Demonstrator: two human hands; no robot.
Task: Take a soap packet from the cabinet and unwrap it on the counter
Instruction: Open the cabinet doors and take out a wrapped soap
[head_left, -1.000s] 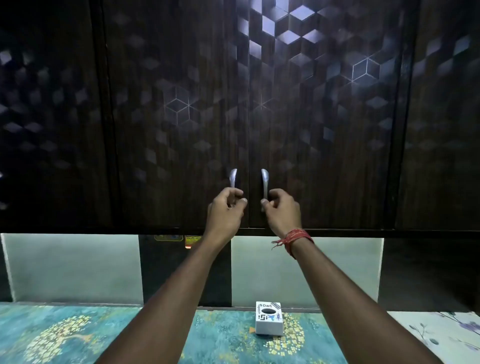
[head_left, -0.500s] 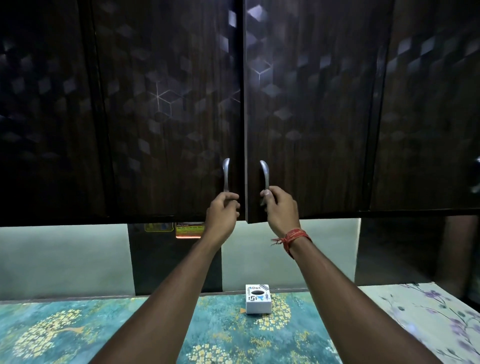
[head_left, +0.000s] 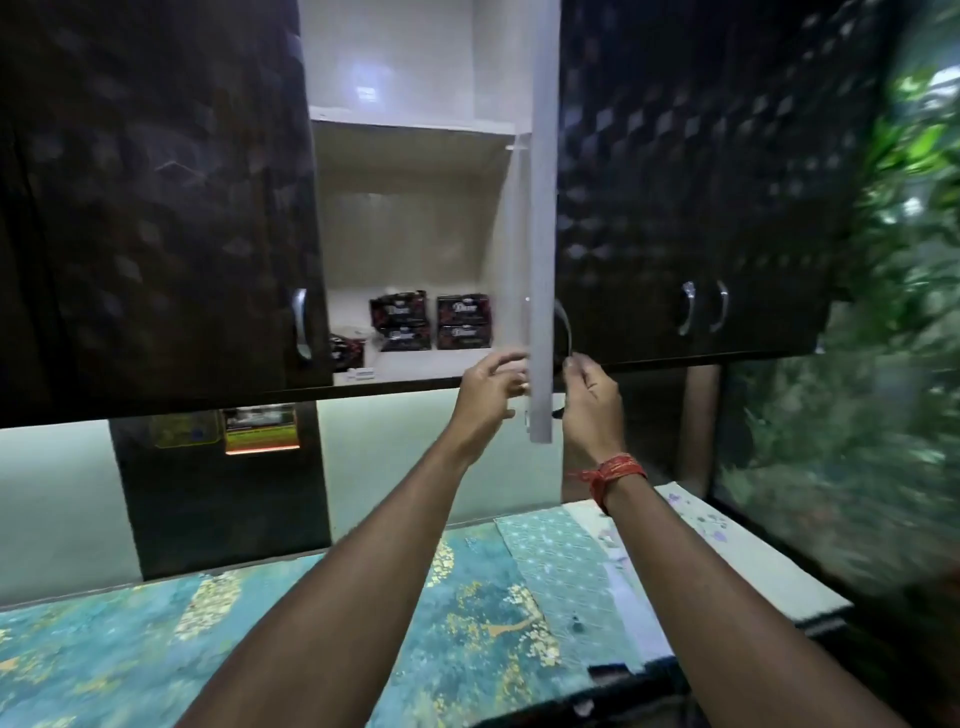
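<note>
The cabinet's right door stands swung out towards me, seen edge-on. My right hand grips its metal handle from the right side. My left hand hovers just left of the door edge, fingers apart and holding nothing. Inside, on the lower shelf, several dark soap packets are stacked: one pile, another beside it, and one lying lower left. The left door still covers its half, its handle free. Below lies the counter with a teal patterned cover.
An upper shelf inside the cabinet looks bare. A further pair of door handles sits on the neighbouring cabinet to the right. Blurred green foliage fills the far right. A bright sticker hangs under the cabinet.
The right door has swung open, showing the soap packets. My left hand has come off the left handle and moved right. The view has shifted right; the small white box is out of sight.
</note>
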